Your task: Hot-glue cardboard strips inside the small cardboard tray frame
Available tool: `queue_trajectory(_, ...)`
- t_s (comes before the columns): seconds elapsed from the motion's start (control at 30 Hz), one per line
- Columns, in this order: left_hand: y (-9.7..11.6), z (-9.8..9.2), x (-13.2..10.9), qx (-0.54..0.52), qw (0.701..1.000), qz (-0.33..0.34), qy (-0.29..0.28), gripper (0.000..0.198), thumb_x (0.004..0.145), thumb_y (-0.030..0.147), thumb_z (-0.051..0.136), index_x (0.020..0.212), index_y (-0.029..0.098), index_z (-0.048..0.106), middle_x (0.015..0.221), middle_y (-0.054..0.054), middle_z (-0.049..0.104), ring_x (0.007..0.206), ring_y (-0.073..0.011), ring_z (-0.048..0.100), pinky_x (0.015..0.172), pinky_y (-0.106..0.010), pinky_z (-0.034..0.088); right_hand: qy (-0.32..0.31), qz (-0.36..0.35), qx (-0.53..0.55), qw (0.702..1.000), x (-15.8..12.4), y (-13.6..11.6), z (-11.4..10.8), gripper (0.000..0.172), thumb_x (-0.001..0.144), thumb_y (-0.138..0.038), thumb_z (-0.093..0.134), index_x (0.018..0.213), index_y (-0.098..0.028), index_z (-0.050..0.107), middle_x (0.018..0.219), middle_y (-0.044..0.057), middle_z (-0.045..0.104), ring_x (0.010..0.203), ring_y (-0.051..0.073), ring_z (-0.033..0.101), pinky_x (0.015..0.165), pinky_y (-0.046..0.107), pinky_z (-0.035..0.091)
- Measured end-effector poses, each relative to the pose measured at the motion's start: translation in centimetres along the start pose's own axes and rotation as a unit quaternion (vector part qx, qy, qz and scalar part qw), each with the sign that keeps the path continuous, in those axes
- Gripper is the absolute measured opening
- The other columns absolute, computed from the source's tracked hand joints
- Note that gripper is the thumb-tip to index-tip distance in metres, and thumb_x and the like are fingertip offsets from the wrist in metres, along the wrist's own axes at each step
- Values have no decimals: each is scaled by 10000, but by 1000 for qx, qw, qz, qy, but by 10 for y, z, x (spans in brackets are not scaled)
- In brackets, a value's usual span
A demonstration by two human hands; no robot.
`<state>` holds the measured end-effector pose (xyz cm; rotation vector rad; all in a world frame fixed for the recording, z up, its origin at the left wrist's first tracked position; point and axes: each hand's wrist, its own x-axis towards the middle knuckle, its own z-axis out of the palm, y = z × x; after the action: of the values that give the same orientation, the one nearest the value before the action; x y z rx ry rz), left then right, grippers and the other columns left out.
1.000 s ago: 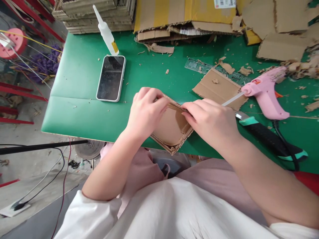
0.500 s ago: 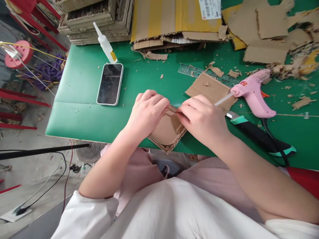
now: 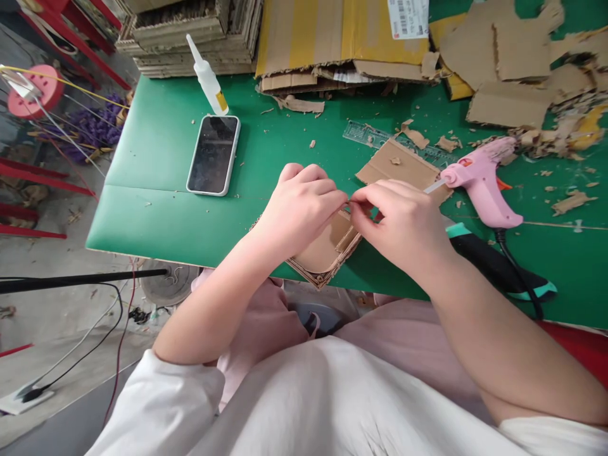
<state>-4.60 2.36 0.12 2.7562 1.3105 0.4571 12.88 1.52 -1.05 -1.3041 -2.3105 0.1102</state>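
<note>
A shallow cardboard tray point(image 3: 319, 252) with layered, raised edges lies at the table's front edge, its near corner jutting out over my lap. Above its far side, my left hand point(image 3: 303, 206) is closed, fingertips pinched together. My right hand point(image 3: 401, 218) pinches with thumb and forefinger right beside the left fingertips. Whatever small piece sits between the fingertips is too hidden to name. A short cardboard strip point(image 3: 348, 239) stands along the tray's right inner edge. Most of the tray's far and left parts are covered by my left hand.
Right of my hands lie a pink glue gun point(image 3: 489, 183), a black and teal handled tool point(image 3: 498, 263), a cardboard piece point(image 3: 399, 166) and a clear ruler point(image 3: 365, 133). A phone point(image 3: 213, 155) and white bottle point(image 3: 208, 79) are left. Cardboard stacks point(image 3: 190, 47) and scraps point(image 3: 517, 54) lie behind.
Both hands have shifted slightly right, and the fingertips have lifted off the tray's far edge and drawn close together. The view has moved a little.
</note>
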Motion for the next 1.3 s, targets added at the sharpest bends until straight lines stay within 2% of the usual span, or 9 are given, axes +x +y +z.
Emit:
queue_trajectory(0.23, 2, -1, 0, -4, 1000, -10, 3, 299, 949, 273, 391, 796, 218, 641, 793, -14, 677, 913, -198, 555, 808, -374, 351, 13, 6, 2, 1000, 0, -2, 0, 139, 832, -155, 482, 737, -199, 574, 678, 34, 598, 674, 168, 552, 621, 277, 394)
queue_trajectory(0.43, -9, -6, -2, -32, 999, -39, -2, 300, 946, 308, 402, 840, 243, 676, 847, -15, 689, 933, -211, 559, 821, -390, 353, -12, 19, 19, 1000, 0, 0, -3, 147, 860, -169, 483, 784, -211, 602, 719, 28, 640, 630, 155, 544, 606, 274, 394)
queue_trajectory(0.57, -10, -7, -2, -47, 998, -49, -1, 267, 916, 314, 456, 816, 242, 693, 902, -29, 675, 929, -221, 563, 828, -401, 368, -10, 13, 0, 1000, -1, -3, 0, 167, 880, -188, 472, 798, -204, 616, 731, 43, 645, 690, 175, 572, 638, 287, 404)
queue_trajectory(0.67, -10, -7, -1, -58, 997, -50, -15, 261, 911, 303, 462, 810, 242, 694, 867, -24, 676, 911, -216, 577, 843, -403, 382, -8, 7, -5, 1000, -2, -5, 3, 171, 883, -188, 464, 803, -194, 615, 713, 46, 628, 707, 180, 575, 637, 290, 406)
queue_trajectory(0.87, -29, -14, -11, -79, 994, -75, -21, 241, 895, 268, 466, 908, 243, 706, 866, -25, 707, 866, -202, 618, 812, -365, 442, -1, 16, -3, 1000, 0, -2, 2, 224, 898, -175, 423, 782, -202, 613, 746, 55, 621, 740, 183, 573, 673, 301, 421)
queue_trajectory(0.97, -38, -18, -18, -61, 994, -90, -3, 246, 900, 269, 467, 942, 243, 708, 864, -25, 718, 847, -196, 633, 809, -354, 462, 16, -1, -8, 1000, 0, -3, 3, 237, 902, -171, 435, 754, -193, 620, 774, 63, 632, 773, 183, 580, 688, 299, 434)
queue_trajectory(1.1, -44, -18, -24, -27, 995, -93, 21, 224, 904, 295, 496, 889, 270, 718, 825, -10, 710, 823, -184, 627, 798, -339, 483, 39, -11, -20, 999, -3, -4, 5, 221, 889, -136, 476, 731, -192, 621, 750, 52, 642, 751, 169, 579, 640, 288, 424)
queue_trajectory(1.3, -48, -14, -29, 22, 992, -95, 80, 181, 882, 335, 558, 870, 297, 735, 792, -21, 670, 731, -174, 574, 658, -309, 484, 104, -44, -21, 993, -6, -1, 8, 163, 850, -98, 552, 733, -187, 622, 670, 15, 636, 675, 140, 575, 529, 269, 374)
